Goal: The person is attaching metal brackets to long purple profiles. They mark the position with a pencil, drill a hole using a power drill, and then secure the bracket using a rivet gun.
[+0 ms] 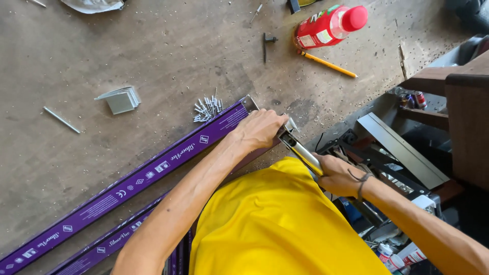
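While the left hand (261,128) lies closed over the end of a long purple aluminium profile wrapped in printed film (127,184), its fingers curl down around the top edge and press the piece onto the worn brown wooden table (153,46). This profile runs diagonally from the lower left corner of the table up toward the middle, and its bare metal end shows just beside the knuckles. A second purple profile (104,245) lies parallel and close below it, nearer to the bottom edge.

The right hand (337,175) is wrapped shut around the handle of a silver metal hand tool with a yellow stripe (300,150), whose head touches the end of the first profile under the left hand. I cannot tell exactly how the head meets the metal.

Near the profile end, toward the middle of the table, a small heap of silver rivets (208,109) lies loose. Left of them rests a stack of grey metal corner plates (121,99). Near the far edge lie a red plastic bottle with a red cap (328,25) and a yellow pencil (328,64), just beside each other.
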